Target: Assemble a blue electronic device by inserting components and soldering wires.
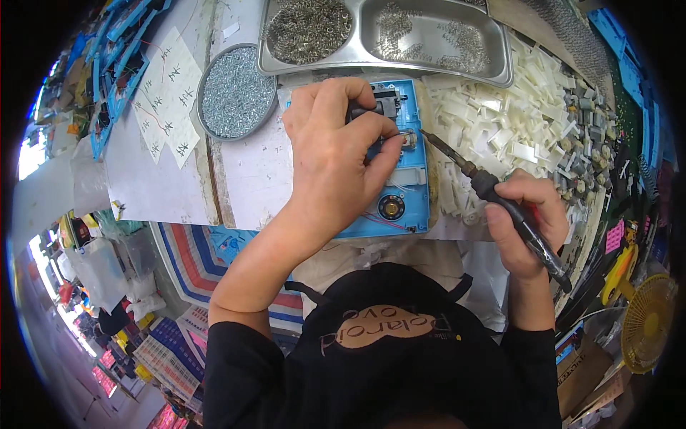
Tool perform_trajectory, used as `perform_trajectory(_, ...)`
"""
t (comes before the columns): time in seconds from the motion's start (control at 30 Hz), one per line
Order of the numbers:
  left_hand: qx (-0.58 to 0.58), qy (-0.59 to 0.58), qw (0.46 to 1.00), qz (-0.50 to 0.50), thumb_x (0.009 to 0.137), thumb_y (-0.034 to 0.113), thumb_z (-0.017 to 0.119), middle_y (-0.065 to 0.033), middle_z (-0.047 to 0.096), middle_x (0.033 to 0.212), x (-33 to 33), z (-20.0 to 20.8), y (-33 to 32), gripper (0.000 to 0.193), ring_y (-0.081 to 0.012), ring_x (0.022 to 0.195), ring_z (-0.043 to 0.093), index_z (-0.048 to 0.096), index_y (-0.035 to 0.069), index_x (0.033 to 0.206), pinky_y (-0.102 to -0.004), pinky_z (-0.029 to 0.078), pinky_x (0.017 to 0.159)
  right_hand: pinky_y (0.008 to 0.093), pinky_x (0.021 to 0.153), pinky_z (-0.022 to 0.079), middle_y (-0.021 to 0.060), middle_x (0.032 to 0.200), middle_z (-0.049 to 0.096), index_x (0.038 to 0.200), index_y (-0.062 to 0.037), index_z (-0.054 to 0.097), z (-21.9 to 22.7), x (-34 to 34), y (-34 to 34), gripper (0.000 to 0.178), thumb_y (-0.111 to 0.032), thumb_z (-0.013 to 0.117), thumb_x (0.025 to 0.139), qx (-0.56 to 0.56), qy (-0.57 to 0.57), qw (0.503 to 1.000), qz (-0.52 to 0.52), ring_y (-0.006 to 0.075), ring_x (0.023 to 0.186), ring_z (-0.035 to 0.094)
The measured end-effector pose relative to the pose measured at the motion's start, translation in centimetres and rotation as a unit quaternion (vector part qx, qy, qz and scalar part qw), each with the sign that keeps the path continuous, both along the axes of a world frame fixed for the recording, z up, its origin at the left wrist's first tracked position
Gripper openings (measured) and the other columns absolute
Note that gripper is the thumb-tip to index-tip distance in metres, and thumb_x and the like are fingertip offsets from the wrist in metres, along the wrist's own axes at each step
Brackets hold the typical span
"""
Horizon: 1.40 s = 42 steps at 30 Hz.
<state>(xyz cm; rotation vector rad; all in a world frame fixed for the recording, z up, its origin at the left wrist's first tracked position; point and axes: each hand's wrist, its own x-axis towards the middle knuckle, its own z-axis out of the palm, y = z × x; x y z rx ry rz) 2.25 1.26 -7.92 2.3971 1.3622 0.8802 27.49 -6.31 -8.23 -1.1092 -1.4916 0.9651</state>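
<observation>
A blue plastic casing (404, 189) lies on the bench before me, with a small round speaker (391, 207), thin wires and dark parts inside. My left hand (325, 157) reaches over it from the left and covers much of it. Its thumb and index finger pinch close to a small metallic part (409, 139) at the casing's right side; what they hold is too small to name. A dark piece (361, 109) shows beneath its fingers. My right hand (532, 214) grips a black-handled soldering iron (486, 184), whose tip points left and ends beside that metallic part.
Behind the casing stands a metal tray (436, 66) of small springs. A round dish (237, 91) of screws sits left of it. White plastic pieces (493, 121) and small motors (582, 143) are heaped at right. Blue casings (128, 61) are stacked far left; a yellow fan (647, 322) stands right.
</observation>
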Motion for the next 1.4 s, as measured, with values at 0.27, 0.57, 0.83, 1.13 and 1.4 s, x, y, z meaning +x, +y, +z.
perform_trajectory(0.27,0.0,0.002,1.0,0.0,0.071,0.011,0.082,-0.0075,0.057,0.106,0.0,0.0,0.0,0.013,-0.0292,0.101,0.05,0.075,0.01,0.081,-0.0404,0.039,0.09,0.0228,0.053,0.037,0.0066,0.078,0.066,0.104,-0.0007,0.066,0.1,-0.6,0.4,0.026,-0.006,0.081,0.083,0.015,-0.033,0.999,0.0,0.0095,0.06,0.053)
perform_trajectory(0.57,-0.003,-0.002,1.0,-0.003,0.072,0.011,0.082,-0.0072,0.057,0.107,-0.1,-0.1,-0.1,0.012,-0.029,0.102,0.05,0.075,0.01,0.082,-0.0406,0.039,0.091,0.0234,0.051,0.037,0.008,0.076,0.066,0.102,0.0002,0.066,0.1,-0.7,0.6,0.026,-0.005,0.082,0.082,0.048,-0.042,0.998,0.002,0.011,0.057,0.052)
perform_trajectory(0.83,0.002,0.004,1.0,-0.004,0.072,0.011,0.082,-0.0074,0.057,0.107,-0.2,0.0,-0.1,0.012,-0.0291,0.103,0.05,0.075,0.009,0.083,-0.0406,0.038,0.091,0.0236,0.05,0.037,0.0089,0.077,0.067,0.102,0.0006,0.066,0.3,-1.1,0.5,0.025,-0.004,0.082,0.082,0.052,-0.051,0.997,0.01,0.0113,0.057,0.053)
perform_trajectory(1.13,0.002,0.004,1.0,-0.006,0.073,0.011,0.082,-0.0077,0.057,0.107,-0.2,-0.1,0.0,0.013,-0.029,0.102,0.051,0.076,0.01,0.084,-0.0405,0.039,0.091,0.0228,0.051,0.035,0.0057,0.074,0.064,0.103,0.0009,0.066,0.3,-1.1,0.8,0.025,-0.003,0.081,0.082,0.05,-0.057,0.997,0.01,0.0089,0.058,0.05)
perform_trajectory(1.4,0.001,0.004,1.0,-0.005,0.073,0.011,0.082,-0.0073,0.057,0.108,0.0,-0.1,-0.1,0.013,-0.0286,0.103,0.051,0.076,0.01,0.084,-0.0406,0.038,0.092,0.0227,0.051,0.034,0.0052,0.074,0.063,0.103,0.0005,0.066,0.2,-0.9,0.3,0.025,-0.003,0.081,0.083,0.032,-0.021,0.999,-0.018,0.0081,0.057,0.049)
